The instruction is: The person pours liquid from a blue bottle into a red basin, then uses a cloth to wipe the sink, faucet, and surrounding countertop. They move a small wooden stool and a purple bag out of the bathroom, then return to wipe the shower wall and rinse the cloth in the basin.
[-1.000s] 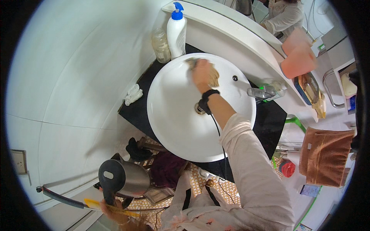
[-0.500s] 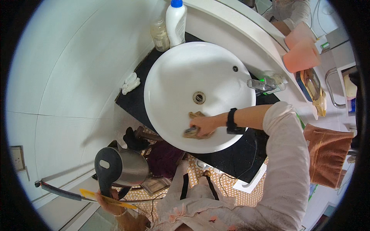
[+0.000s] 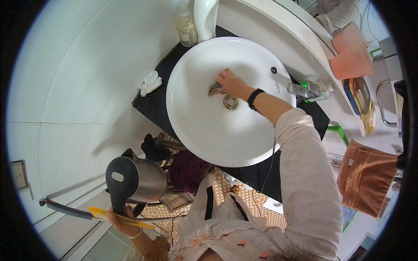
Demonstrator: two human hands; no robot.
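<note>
Low at the left, my left hand (image 3: 123, 222) is closed around the black handle of a steel electric kettle (image 3: 150, 180). A yellow strip (image 3: 102, 213) lies across those fingers, in line with a grey and black rod; I cannot tell whether the hand grips it too. My right hand (image 3: 233, 85), with a black band on its wrist, reaches into the round white washbasin (image 3: 196, 135). Its fingers press a crumpled brownish-grey cloth (image 3: 215, 89) against the basin wall, just beyond the drain (image 3: 230, 102). Much of the cloth is hidden under the hand.
A glass jar (image 3: 186, 30) and a white bottle (image 3: 205, 19) stand behind the basin. White crumpled tissue (image 3: 150, 83) lies on the black counter (image 3: 250, 180). The tap (image 3: 303, 90) juts in from the right. A brown towel (image 3: 365, 178) hangs at right; a dark cord crosses the basin rim.
My right hand has slid the cloth from the near side of the basin to the far side of the drain. My left hand keeps its hold on the kettle.
</note>
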